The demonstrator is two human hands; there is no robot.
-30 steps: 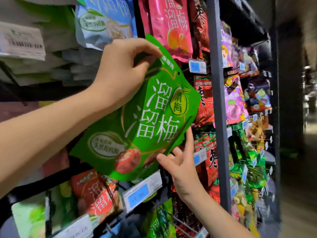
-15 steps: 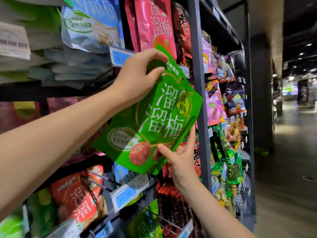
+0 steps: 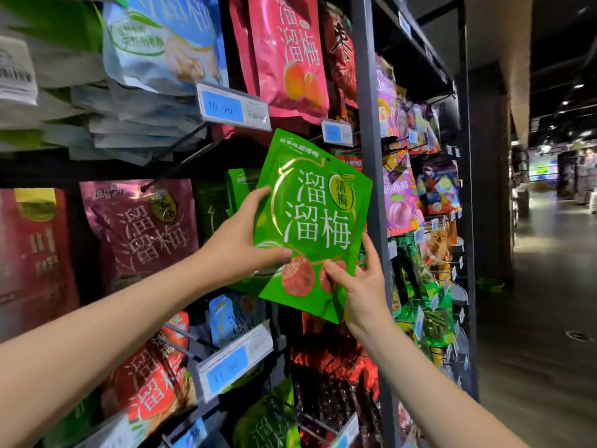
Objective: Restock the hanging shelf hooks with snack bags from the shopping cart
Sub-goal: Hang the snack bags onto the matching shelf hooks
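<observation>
Since a moment ago, my left hand (image 3: 239, 244) has dropped from the top of the green snack bag (image 3: 310, 221) to its left edge, and the bag has swung from a steep tilt to nearly upright. That hand now grips the edge, thumb across the front and fingers behind. My right hand (image 3: 358, 286) pinches the lower right corner, thumb on the printed fruit.

The bag sits high against the hanging shelf, just left of the grey upright post (image 3: 368, 156), with its top below a small price tag (image 3: 337, 132). I cannot tell whether its hole is on a hook. I judge this bag to be at the hanging or straightening step, not finished while both hands hold it. The shopping cart is out of view, so what remains is unknown.

Counted: one green bag in my two hands, and one matching green bag (image 3: 240, 185) showing behind it. Close round them hang one pink bag (image 3: 284, 53) above and one purple bag (image 3: 142, 227) to the left.
</observation>
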